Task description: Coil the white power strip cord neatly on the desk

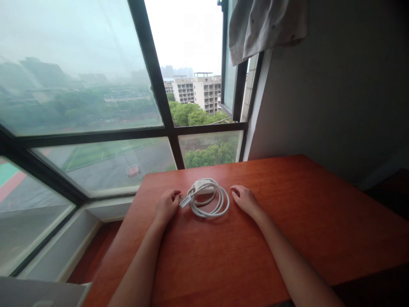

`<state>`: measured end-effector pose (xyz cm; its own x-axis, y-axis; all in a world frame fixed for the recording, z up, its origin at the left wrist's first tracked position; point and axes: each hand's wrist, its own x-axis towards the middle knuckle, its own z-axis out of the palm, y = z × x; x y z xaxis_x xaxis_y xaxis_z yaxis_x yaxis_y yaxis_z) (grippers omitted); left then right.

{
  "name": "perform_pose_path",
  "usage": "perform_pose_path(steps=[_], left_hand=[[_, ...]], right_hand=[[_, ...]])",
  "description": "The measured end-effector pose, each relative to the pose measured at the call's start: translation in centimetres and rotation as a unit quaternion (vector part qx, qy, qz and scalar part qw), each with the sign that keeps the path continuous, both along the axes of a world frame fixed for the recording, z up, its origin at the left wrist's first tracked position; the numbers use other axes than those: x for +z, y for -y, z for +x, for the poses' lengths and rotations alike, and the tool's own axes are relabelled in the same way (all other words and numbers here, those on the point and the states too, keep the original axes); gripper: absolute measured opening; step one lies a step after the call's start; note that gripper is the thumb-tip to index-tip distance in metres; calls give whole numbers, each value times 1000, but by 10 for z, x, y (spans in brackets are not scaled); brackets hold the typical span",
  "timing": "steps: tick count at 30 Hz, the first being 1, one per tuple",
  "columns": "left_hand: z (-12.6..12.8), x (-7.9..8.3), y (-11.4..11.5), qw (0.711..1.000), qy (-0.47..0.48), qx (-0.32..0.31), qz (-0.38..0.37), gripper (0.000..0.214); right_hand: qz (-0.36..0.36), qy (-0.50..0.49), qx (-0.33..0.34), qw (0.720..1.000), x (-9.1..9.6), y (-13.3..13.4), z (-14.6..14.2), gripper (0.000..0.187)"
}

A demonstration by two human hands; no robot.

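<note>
A coil of white cable (220, 207) lies on the reddish-brown wooden table (204, 264). At its back sits a white block (203, 186), partly covered by the loops. A flat, pale end piece (185, 201) sticks out on the coil's left side. My left hand (167, 205) rests on the table just left of that end piece, fingers loosely bent and holding nothing; whether a fingertip touches it I cannot tell. To the right of the coil, and apart from it, my right hand (245, 198) rests with loosely bent fingers, the thumb a little away from them, nothing held.
Dark-framed windows (172, 140) stand behind the table and to its left, with one sash (231, 85) swung open. A pale curtain (268, 27) hangs at the upper right, beside a grey wall (319, 98). A low ledge (111, 209) runs along the left.
</note>
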<state>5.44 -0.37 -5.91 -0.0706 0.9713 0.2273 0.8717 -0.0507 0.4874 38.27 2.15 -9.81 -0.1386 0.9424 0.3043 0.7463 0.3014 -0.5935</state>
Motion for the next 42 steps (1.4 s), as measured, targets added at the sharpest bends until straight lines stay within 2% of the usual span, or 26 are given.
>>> perform_pose_path(steps=[42], left_hand=[[-2, -3, -2, 1000, -1, 0, 1, 25]], right_hand=[[11, 2, 3, 1000, -1, 0, 0, 20]])
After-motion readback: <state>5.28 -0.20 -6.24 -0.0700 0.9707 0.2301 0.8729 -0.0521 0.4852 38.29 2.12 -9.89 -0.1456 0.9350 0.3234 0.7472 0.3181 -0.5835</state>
